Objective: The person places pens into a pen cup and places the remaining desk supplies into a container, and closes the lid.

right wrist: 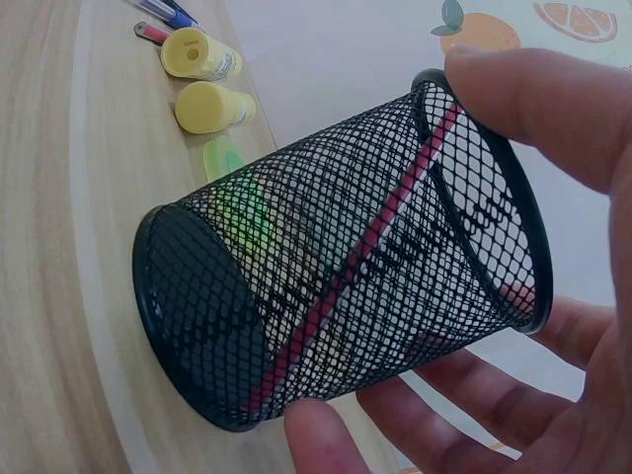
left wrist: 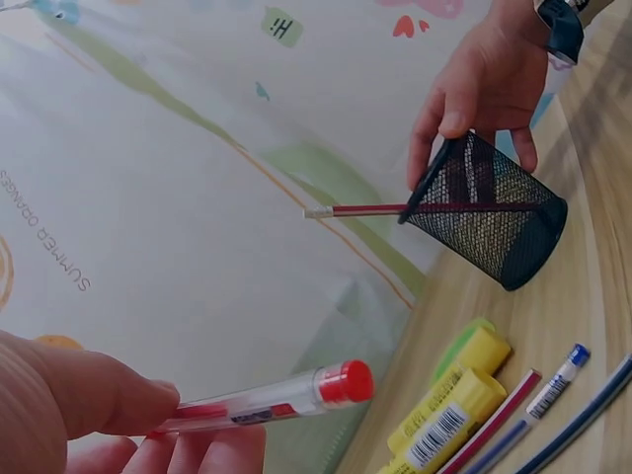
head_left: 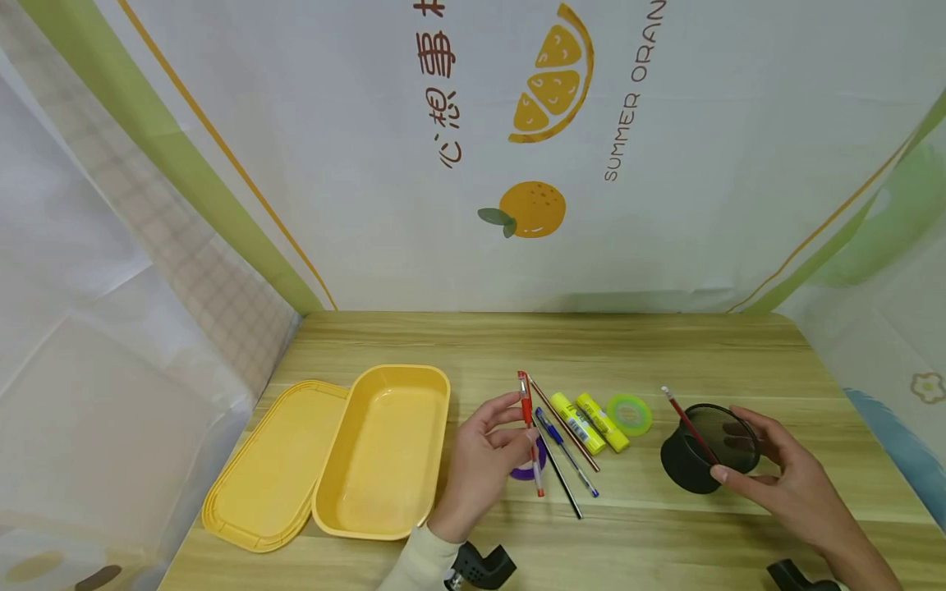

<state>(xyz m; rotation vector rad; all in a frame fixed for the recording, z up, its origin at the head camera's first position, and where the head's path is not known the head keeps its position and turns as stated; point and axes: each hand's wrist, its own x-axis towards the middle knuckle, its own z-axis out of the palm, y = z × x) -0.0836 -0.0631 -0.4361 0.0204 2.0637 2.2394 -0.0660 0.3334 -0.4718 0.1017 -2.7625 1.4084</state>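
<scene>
A: What is the left hand holding?
B: A red pen, pinched between thumb and fingers over the middle of the worktop. The left wrist view shows its clear barrel and red end plug, but the hand covers the opposite end.

A: And the right hand?
B: It grips the mesh cup by the rim, towards the worktop's right edge. The cup is tilted; I can't tell whether its base touches the wood. Some fingers show only dimly through the mesh.

A: Anything inside it?
B: A red pencil, leaning, its eraser end poking out past the rim. From the head its lower part is hidden, yet the right wrist view shows it through the mesh, running down towards the base.

A: What lies between the hands?
B: A blue pen, a reddish pencil, a dark stick I can't identify for certain, two yellow glue sticks and a green ring. A purple ring is partly covered by the left hand and the pen.

A: And towards the left edge?
B: A yellow lid, its inner side overlapped by the yellow box. The worktop's far edge shows, but its near edge is cut off by the frame.
</scene>
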